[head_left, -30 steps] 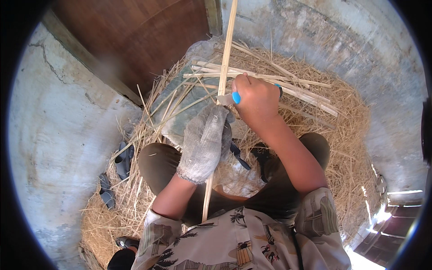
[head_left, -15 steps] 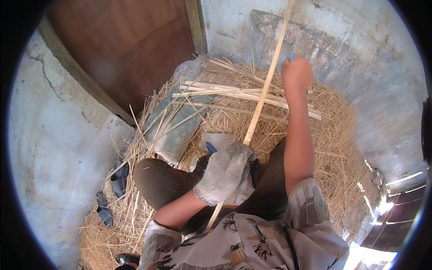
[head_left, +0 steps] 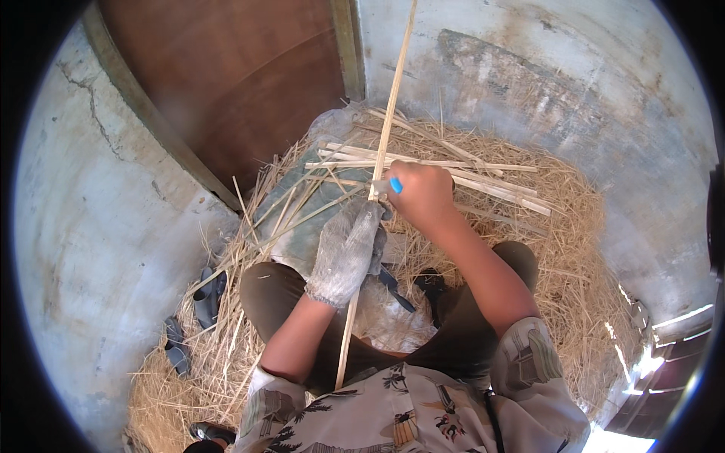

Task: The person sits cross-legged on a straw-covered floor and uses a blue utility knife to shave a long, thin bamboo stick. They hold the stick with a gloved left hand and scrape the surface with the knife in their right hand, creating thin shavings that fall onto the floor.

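Note:
A long pale bamboo strip [head_left: 390,113] slants from my lap up past the far wall. My left hand [head_left: 341,253], in a dirty grey knit glove, is closed around its middle. Just beyond the glove, my bare right hand [head_left: 423,195] makes a fist around a small knife [head_left: 381,186]. Its short greyish blade lies against the strip, and a bit of blue shows at the fist; most of the handle is hidden. The strip's lower end runs under my left wrist and rests against my shirt.
Split strips [head_left: 483,180] lie across a heap of shavings [head_left: 566,234] beyond my knees. A greenish sack [head_left: 294,204] lies left of centre. Dark shoes [head_left: 205,298] sit by the left wall [head_left: 113,249]. A brown door [head_left: 234,83] stands at the far left.
My right hand has come down and left from high beside the strip, bringing the knife to it near the glove. My left hand and the strip have shifted up and left in view.

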Motion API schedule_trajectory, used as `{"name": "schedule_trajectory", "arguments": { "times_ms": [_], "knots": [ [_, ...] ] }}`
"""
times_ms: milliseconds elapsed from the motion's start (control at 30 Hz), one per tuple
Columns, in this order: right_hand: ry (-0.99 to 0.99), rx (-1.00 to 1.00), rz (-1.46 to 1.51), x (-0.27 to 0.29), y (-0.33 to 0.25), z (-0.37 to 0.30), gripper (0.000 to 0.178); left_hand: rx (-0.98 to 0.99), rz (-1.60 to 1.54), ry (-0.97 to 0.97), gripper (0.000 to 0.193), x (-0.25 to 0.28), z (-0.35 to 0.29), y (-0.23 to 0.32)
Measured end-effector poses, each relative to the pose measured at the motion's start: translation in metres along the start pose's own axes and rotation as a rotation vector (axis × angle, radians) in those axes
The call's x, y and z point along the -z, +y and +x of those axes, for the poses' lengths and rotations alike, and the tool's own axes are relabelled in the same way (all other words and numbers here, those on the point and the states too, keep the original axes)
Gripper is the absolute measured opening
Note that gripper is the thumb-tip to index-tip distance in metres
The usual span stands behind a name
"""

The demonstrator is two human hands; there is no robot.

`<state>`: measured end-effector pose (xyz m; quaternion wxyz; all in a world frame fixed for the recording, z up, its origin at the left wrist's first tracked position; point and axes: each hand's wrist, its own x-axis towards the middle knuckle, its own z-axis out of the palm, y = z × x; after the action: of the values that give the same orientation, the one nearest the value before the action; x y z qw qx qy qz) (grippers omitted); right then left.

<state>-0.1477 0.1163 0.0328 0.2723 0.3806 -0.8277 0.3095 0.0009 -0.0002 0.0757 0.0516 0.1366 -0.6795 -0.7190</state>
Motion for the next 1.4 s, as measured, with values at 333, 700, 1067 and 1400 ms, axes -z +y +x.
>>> {"name": "schedule_trajectory", "arguments": {
  "times_ms": [333,700,1067,1400],
  "knots": [
    [-0.006,0.065,-0.201,-0.015,-0.010,0.001,0.016,-0.142,0.332,0.134,0.032,0.010,0.001,-0.016],
    [0.165,-0.675,-0.321,0.051,0.083,0.047,0.016,-0.852,0.735,-0.063,0.028,-0.020,-0.017,-0.040],
    [0.124,-0.581,-0.064,0.010,0.061,0.024,0.021,-0.176,0.224,-0.115,0.033,-0.016,-0.006,-0.021],
    [0.077,-0.064,0.194,-0.004,-0.005,0.001,0.016,-0.006,0.043,-0.005,0.033,0.000,-0.001,-0.003]
  ]
}}
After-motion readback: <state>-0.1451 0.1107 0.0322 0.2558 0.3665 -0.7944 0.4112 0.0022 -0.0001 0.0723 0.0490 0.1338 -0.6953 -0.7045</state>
